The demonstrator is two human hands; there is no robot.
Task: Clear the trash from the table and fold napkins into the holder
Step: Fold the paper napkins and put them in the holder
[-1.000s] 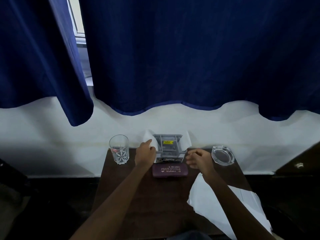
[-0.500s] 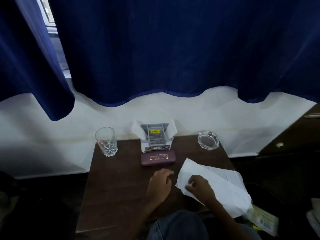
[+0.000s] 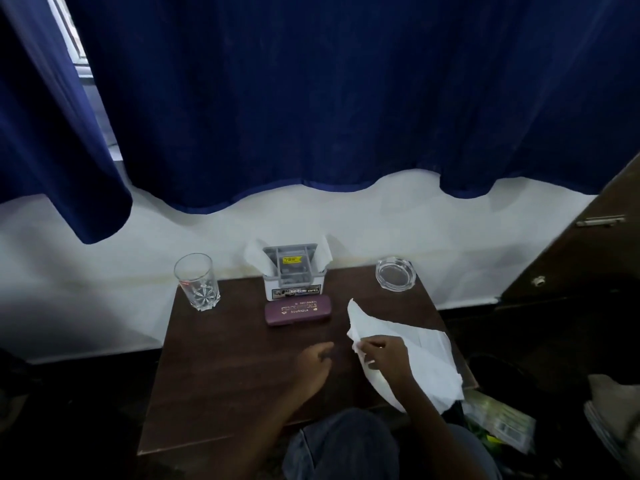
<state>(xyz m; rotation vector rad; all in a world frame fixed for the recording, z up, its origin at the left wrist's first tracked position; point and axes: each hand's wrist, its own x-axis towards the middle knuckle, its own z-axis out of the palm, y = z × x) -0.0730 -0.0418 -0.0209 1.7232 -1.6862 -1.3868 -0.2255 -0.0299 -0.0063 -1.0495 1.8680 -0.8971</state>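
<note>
A: Where's the paper?

B: The large white paper napkin (image 3: 420,355) lies on the right side of the dark brown wooden table (image 3: 214,375), its near end hanging over the edge.

A: And the fingers?

B: The right hand (image 3: 384,355) pinches its left edge, fingers curled on the paper. The left hand (image 3: 311,363) rests just beside it, loosely curled and holding nothing.

A: Further out?

B: A grey plastic napkin holder (image 3: 293,275) stands at the back, against the white wall (image 3: 415,220) under navy curtains (image 3: 311,98).
</note>
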